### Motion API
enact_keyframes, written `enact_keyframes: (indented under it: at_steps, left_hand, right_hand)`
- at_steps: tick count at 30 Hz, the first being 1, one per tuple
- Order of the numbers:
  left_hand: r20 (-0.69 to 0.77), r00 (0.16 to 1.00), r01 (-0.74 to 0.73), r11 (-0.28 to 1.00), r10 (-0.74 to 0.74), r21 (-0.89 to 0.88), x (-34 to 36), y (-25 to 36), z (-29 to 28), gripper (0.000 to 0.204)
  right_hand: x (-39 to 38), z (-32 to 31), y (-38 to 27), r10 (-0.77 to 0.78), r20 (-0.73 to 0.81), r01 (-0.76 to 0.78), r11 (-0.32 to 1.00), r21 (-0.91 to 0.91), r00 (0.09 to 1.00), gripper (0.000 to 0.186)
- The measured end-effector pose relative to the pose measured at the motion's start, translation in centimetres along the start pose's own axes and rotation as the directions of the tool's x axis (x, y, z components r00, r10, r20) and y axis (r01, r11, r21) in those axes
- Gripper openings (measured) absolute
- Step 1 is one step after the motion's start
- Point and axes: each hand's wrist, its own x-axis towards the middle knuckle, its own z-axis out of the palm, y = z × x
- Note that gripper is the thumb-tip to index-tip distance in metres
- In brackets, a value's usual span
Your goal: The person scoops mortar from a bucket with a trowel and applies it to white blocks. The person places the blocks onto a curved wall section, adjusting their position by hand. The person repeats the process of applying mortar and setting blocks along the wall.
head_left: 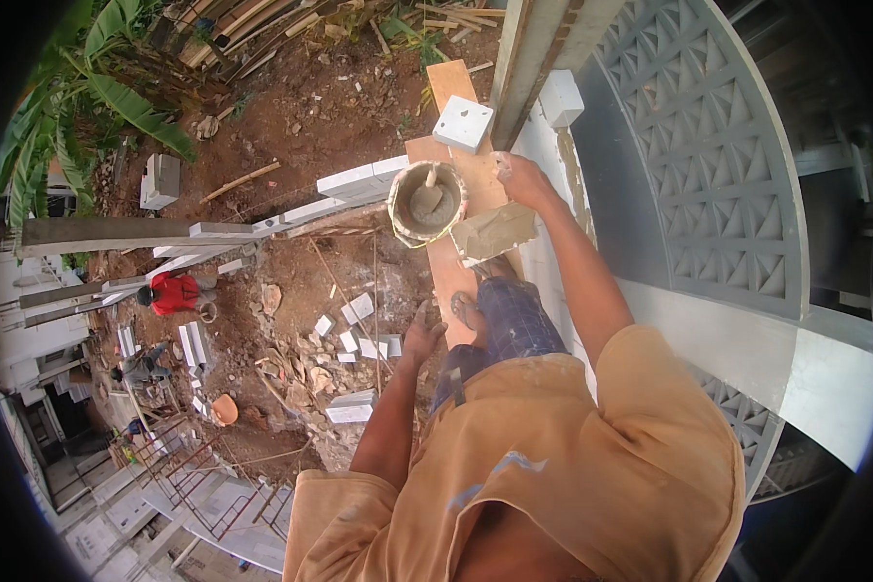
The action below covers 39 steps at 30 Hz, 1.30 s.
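Observation:
My right hand [522, 180] is raised ahead, beside the concrete post, with its fingers curled closed; whatever is in them, if anything, is too small to make out. Low on the left hangs my left hand [423, 334], fingers loosely apart and holding nothing. Between the two stands a mortar-smeared bucket [398, 207] with a scoop [428, 195] resting in grey mortar. To its right, a flat piece coated with mortar [497, 233] lies above the planks. A white block [464, 124] sits on the boards beyond the bucket.
I stand on narrow wooden planks [448, 267] high above the dirt ground. A concrete post [520, 73] rises ahead, and a patterned grey wall panel [718, 165] is on the right. Far below left are a person in red [174, 292], loose white blocks [357, 308] and scaffolding [213, 485].

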Motion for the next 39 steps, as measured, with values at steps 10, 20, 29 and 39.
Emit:
enact_keyframes:
  at_steps: [10,20,29,39]
  left_hand:
    - [0.068,0.979,-0.205,0.935,0.193,0.291,11.0,5.5,-0.9,0.118]
    - [0.175,0.793,-0.609,0.742,0.584,0.280,19.3,6.2,0.9,0.139]
    - [-0.054,0.871,-0.472,0.862,0.489,0.184,20.5,4.1,5.0,0.134]
    - [-0.639,0.670,-0.652,0.711,0.377,-0.264,22.9,12.4,19.7,0.148]
  right_hand:
    - [-20.8,6.3,13.9,0.497,-0.008,-0.495,0.866,0.068,0.868,0.054]
    - [-18.4,18.8,14.2,0.468,0.147,-0.490,0.834,0.251,0.871,0.098]
    - [-12.4,22.0,17.8,0.162,-0.074,-0.130,0.937,0.326,0.984,0.129]
    - [-9.5,27.7,25.6,-0.004,-0.367,0.051,0.992,0.117,0.930,0.117]
